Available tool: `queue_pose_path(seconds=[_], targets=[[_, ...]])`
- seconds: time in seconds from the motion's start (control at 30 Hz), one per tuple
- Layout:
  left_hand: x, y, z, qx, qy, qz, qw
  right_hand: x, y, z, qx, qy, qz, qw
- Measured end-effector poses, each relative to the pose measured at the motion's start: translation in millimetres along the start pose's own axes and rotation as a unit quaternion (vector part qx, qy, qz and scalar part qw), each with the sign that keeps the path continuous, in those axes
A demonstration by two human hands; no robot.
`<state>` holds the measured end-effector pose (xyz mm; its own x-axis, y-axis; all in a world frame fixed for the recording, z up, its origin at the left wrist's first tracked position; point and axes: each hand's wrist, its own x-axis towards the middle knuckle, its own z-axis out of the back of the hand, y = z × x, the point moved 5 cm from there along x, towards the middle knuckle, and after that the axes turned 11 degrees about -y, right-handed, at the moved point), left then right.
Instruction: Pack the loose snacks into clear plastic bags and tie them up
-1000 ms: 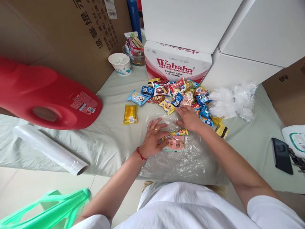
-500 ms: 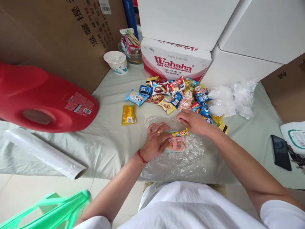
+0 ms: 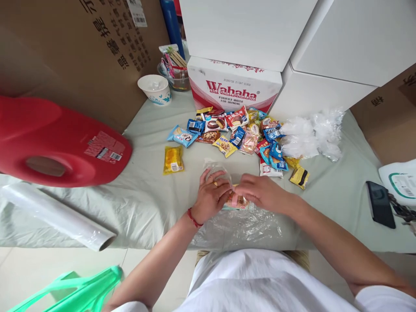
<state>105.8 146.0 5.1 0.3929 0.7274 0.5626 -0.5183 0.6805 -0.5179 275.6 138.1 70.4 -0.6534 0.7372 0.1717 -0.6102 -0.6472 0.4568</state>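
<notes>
A sheet of clear plastic film (image 3: 247, 227) lies near the table's front edge. On it rests a small stack of snack packets (image 3: 236, 201), a pink-labelled one on top. My left hand (image 3: 211, 193), with a red cord bracelet and a ring, grips the stack's left end, fingers bent. My right hand (image 3: 256, 190) is closed over the upper right of the stack, pinching the film, whose far part is drawn up over the packets. Both hands partly cover the stack. Behind them spreads a pile of wrapped snacks (image 3: 224, 146); a yellow snack packet (image 3: 173, 160) lies apart on the left.
White cartons stand behind a Wahaba-style printed water box (image 3: 234, 84). To the left are a red jug (image 3: 65, 138), a paper cup (image 3: 155, 90) and a film roll (image 3: 58, 216). Crumpled clear plastic bags (image 3: 312, 134) and a phone (image 3: 381, 204) are on the right.
My right hand has moved toward me and left, carrying the film's far edge over the packets. My left fingers have bent more. The view has shifted slightly.
</notes>
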Motion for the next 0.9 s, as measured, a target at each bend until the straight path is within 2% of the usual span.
queue_pose_path(seconds=[0.1,0.2,0.27,0.37,0.43,0.53,0.57,0.63,0.7,0.77,0.83,0.9], targets=[[-2.9,3.9,1.7,0.009,-0.009,0.049,0.999,-19.8,19.4,-30.0,-0.025,0.061,0.046,0.997],[-6.7,17.0,9.7,-0.006,-0.038,0.111,0.993,-30.4,22.7,-50.4,-0.045,0.088,0.063,0.993],[-6.6,27.4,20.9,-0.023,-0.085,0.142,0.986,-31.7,20.9,-56.5,-0.046,0.091,0.065,0.993],[0.6,35.5,38.2,-0.047,-0.153,0.148,0.976,-28.8,17.2,-57.0,-0.017,0.07,0.05,0.996],[8.7,34.4,40.8,-0.053,-0.125,0.136,0.981,-26.9,14.6,-55.8,0.018,0.058,0.028,0.998],[16.5,27.1,38.5,-0.051,-0.011,0.105,0.993,-27.7,10.5,-57.8,0.062,0.063,-0.002,0.996],[16.6,24.6,41.1,-0.048,0.01,0.089,0.995,-28.8,8.2,-58.9,0.072,0.061,-0.016,0.995],[13.0,19.7,53.2,-0.041,0.017,0.047,0.998,-31.7,2.5,-60.8,0.093,0.038,-0.052,0.994],[3.5,14.5,69.3,-0.031,0.009,-0.007,0.999,-35.2,-3.2,-63.4,0.12,0.012,-0.088,0.989],[-11.9,8.3,82.6,-0.018,0.016,-0.066,0.998,-37.8,-5.9,-66.8,0.146,-0.003,-0.096,0.985],[-31.1,3.1,89.9,0.004,0.057,-0.104,0.993,-38.5,-5.0,-69.4,0.162,-0.016,-0.068,0.984],[-49.5,0.2,94.0,0.027,0.122,-0.101,0.987,-38.0,-2.5,-72.1,0.158,-0.027,-0.02,0.987]])
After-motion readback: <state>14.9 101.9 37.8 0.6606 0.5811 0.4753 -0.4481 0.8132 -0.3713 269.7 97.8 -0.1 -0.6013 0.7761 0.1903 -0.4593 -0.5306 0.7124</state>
